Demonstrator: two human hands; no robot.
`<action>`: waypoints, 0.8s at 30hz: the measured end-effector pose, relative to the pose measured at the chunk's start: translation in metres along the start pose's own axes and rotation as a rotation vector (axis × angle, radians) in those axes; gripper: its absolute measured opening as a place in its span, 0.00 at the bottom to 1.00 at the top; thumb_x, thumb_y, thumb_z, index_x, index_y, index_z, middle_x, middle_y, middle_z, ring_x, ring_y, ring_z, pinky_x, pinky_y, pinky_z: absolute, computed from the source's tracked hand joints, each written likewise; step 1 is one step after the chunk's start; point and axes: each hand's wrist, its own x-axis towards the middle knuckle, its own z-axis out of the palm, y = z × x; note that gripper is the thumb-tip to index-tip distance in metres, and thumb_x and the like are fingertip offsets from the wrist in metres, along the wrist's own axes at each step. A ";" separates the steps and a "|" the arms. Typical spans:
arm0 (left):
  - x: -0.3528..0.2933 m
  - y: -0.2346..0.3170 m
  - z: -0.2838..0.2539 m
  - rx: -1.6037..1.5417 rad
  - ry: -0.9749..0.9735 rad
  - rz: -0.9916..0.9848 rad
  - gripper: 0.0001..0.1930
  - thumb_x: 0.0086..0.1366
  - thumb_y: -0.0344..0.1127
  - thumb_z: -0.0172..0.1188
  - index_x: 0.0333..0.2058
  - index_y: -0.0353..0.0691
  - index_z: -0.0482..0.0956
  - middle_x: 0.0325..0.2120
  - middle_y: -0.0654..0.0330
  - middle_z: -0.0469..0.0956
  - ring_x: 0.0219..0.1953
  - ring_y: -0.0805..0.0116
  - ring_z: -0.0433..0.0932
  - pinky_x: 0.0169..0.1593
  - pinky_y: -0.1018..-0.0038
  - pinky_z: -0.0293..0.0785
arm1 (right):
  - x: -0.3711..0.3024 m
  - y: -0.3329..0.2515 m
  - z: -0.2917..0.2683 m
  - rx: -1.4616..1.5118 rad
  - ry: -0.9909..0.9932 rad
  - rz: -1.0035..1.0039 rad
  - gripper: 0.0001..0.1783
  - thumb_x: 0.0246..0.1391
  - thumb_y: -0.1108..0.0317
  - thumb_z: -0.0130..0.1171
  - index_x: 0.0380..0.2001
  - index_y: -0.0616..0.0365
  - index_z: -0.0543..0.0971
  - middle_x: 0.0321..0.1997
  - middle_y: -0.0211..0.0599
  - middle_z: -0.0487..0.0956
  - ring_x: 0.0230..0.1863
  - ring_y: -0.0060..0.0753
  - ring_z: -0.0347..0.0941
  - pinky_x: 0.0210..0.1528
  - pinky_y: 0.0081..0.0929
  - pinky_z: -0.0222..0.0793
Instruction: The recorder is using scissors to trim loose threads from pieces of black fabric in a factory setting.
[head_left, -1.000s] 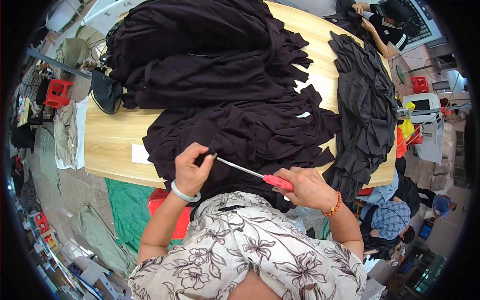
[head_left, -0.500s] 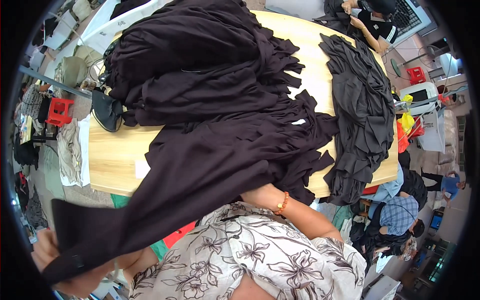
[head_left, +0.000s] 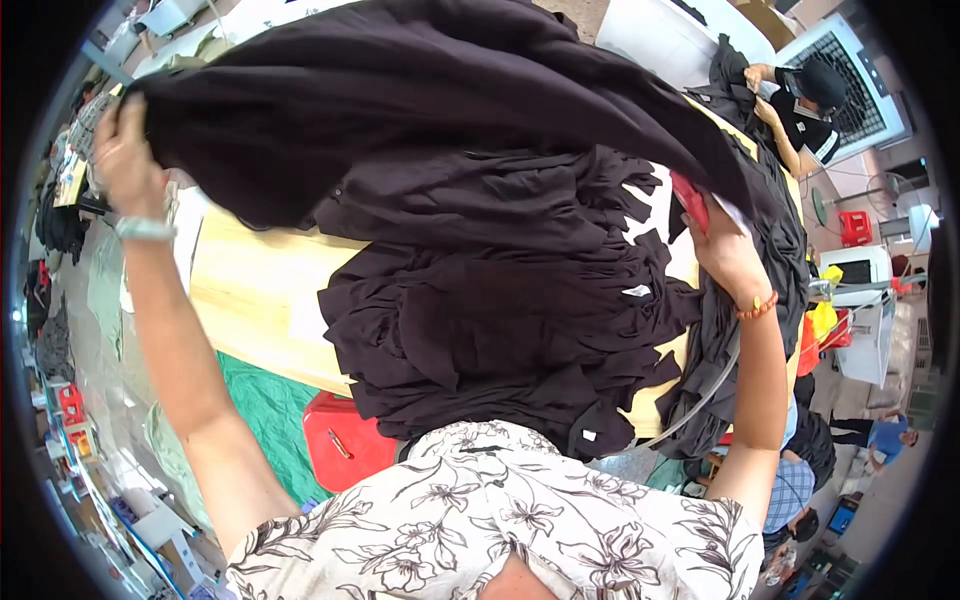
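Note:
A large dark garment (head_left: 400,90) is stretched out in the air above the far part of the table. My left hand (head_left: 130,170), slightly blurred, has its fingers closed on the garment's left end. My right hand (head_left: 728,258) grips the right end; a pinkish-red patch shows by its fingers, and I cannot make out what it is. Below and nearer to me lies a layered stack of dark garments (head_left: 480,320), with a small white tag (head_left: 636,291) at its right side. The raised cloth hides much of the heap behind it.
The pale wooden table (head_left: 250,270) carries the stacks. Along its right side lies a greyer heap of cloth (head_left: 790,240). A red stool (head_left: 350,445) with a slim tool on it and green cloth (head_left: 260,400) are at lower left. Another person (head_left: 805,115) handles dark cloth at far right.
The garment has gone up and away from my body, uncovering the near stack. My left hand has risen from lower left to upper left; my right hand has moved outward to the right.

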 end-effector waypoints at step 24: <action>-0.236 -0.183 0.156 1.465 -1.348 -0.298 0.32 0.65 0.47 0.51 0.67 0.50 0.58 0.71 0.58 0.47 0.72 0.51 0.43 0.64 0.37 0.51 | -0.107 -0.092 0.106 0.477 -0.474 0.413 0.16 0.57 0.61 0.60 0.25 0.63 0.73 0.22 0.58 0.75 0.29 0.64 0.74 0.32 0.50 0.69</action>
